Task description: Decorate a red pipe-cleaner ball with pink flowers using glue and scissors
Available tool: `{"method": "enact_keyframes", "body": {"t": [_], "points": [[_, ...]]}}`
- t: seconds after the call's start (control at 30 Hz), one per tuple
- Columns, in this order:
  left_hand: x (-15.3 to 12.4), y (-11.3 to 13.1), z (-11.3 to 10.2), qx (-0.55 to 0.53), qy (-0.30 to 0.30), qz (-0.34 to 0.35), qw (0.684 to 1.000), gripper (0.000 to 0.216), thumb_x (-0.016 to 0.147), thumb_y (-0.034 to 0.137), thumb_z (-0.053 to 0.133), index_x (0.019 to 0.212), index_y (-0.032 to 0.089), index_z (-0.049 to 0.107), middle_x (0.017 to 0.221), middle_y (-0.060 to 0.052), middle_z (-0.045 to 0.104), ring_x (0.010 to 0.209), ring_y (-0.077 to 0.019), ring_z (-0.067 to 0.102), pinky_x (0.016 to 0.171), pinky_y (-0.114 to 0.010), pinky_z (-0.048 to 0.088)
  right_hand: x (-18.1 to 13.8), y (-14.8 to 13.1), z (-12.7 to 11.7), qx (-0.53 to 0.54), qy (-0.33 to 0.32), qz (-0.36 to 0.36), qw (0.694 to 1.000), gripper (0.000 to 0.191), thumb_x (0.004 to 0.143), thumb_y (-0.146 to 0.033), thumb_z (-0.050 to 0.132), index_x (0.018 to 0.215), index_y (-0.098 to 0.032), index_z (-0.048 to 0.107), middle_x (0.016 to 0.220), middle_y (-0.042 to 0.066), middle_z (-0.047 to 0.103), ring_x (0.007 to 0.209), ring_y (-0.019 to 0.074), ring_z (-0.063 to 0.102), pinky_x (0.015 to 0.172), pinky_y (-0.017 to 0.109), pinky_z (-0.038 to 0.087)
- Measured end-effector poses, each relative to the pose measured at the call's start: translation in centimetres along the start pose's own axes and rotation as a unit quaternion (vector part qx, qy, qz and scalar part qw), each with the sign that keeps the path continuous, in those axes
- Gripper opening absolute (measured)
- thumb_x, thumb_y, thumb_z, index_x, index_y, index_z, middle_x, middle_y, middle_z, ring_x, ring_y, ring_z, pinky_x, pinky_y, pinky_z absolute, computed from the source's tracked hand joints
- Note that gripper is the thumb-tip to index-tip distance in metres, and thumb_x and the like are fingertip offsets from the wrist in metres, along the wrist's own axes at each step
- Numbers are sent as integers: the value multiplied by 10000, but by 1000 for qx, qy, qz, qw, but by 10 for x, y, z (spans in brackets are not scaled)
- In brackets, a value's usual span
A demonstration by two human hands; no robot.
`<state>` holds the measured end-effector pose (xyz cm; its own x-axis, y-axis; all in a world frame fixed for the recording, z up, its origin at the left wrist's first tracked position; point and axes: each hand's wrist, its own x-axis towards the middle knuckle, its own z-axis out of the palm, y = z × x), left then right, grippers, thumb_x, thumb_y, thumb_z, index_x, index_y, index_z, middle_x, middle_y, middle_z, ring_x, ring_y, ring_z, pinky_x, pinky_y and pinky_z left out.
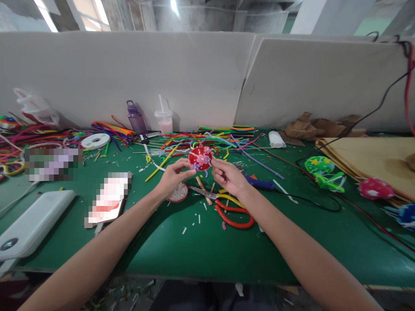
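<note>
A small round red fuzzy ornament, trimmed with pink and lilac flowers, is held up over the middle of the table. My left hand grips its left and lower edge between thumb and fingers. At its right edge, my right hand pinches with thumb and forefinger, the other fingers curled in. Below my left hand lies a red-rimmed round dish of pale beads or grains, partly covered. Scissors with red and yellow handles rest under my right hand, near a blue-handled tool with a cord.
Bundles of coloured pipe cleaners line the back. Behind them stand a purple bottle and a lidded cup. A phone and a white power bank lie left. Green fuzzy ornaments and brown paper sit right.
</note>
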<state>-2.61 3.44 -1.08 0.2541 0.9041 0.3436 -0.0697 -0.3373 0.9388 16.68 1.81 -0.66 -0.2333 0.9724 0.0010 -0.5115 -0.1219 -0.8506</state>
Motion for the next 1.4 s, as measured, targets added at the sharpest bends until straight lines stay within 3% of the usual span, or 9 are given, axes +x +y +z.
{"method": "enact_keyframes", "body": {"t": [0.37,0.5,0.63,0.8,1.1,1.4], "points": [[0,0,-1,6,6,8,1000,222,622,298,799,792,183,715,996,-46,631,977,-183,561,916,-326,415,-1,-4,1,-38,16,-30,999,326,605,-329,816,649,-181,529,459,-97,386,364,22,316,337,184,153],[2,1,-2,-13,51,-11,999,300,655,329,779,909,207,675,950,-15,635,853,-149,562,748,-271,449,-2,-10,-3,-122,21,-84,989,263,632,-351,790,721,-167,625,454,-96,365,382,37,320,355,199,175],[3,4,-3,-39,97,-10,994,243,684,370,754,839,206,663,921,-7,619,770,-126,535,609,-228,418,-2,-14,-7,-174,6,-105,979,246,680,-373,763,754,-174,638,473,-94,374,392,42,327,374,202,222],[2,5,-5,-14,63,7,998,251,755,408,698,931,234,735,1074,-42,622,848,-148,553,644,-238,438,-3,-13,-7,-228,-33,-91,969,225,724,-376,727,717,-180,617,488,-80,415,393,49,365,378,206,232],[4,-5,-7,9,38,8,999,181,723,383,734,742,203,743,1084,-73,624,1079,-224,541,843,-311,435,-7,-12,-4,-269,-51,-59,960,180,772,-330,667,695,-182,598,486,-61,441,402,57,379,387,209,224],[3,-5,-7,-2,32,-4,999,181,719,380,743,737,200,737,1056,-62,622,1006,-199,556,826,-305,422,-6,-13,-4,-262,-50,-39,963,200,755,-353,661,710,-180,572,502,-62,434,410,54,381,390,210,202]]}}
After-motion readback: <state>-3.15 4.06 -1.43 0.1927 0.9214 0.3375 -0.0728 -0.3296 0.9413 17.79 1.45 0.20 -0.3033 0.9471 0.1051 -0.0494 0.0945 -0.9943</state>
